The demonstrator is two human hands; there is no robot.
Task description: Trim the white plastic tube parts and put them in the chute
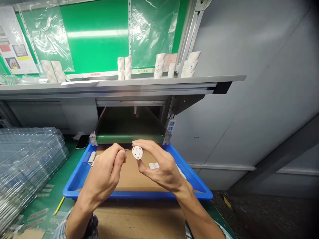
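Observation:
My right hand [161, 164] grips a white plastic cylinder [137, 152] between thumb and fingers. The part's round end faces me and shows several small holes. Just left of it, my left hand [107, 169] is closed, thumb pressed against the curled fingers. A thin tip pokes out from that fist toward the cylinder; the rest of what it holds is hidden. Both hands are above a blue tray [139, 195] lined with brown cardboard [132, 181]. Small white pieces [154, 165] lie behind my right hand, and white tubes [91, 158] lie at the tray's left side.
A green conveyor belt [132, 127] ends at the tray's far edge. Stacked clear plastic trays [30, 166] stand at the left, near a phone [82, 141] and a yellow pen [59, 205]. A shelf [119, 87] with twisted white tubes [159, 66] crosses above.

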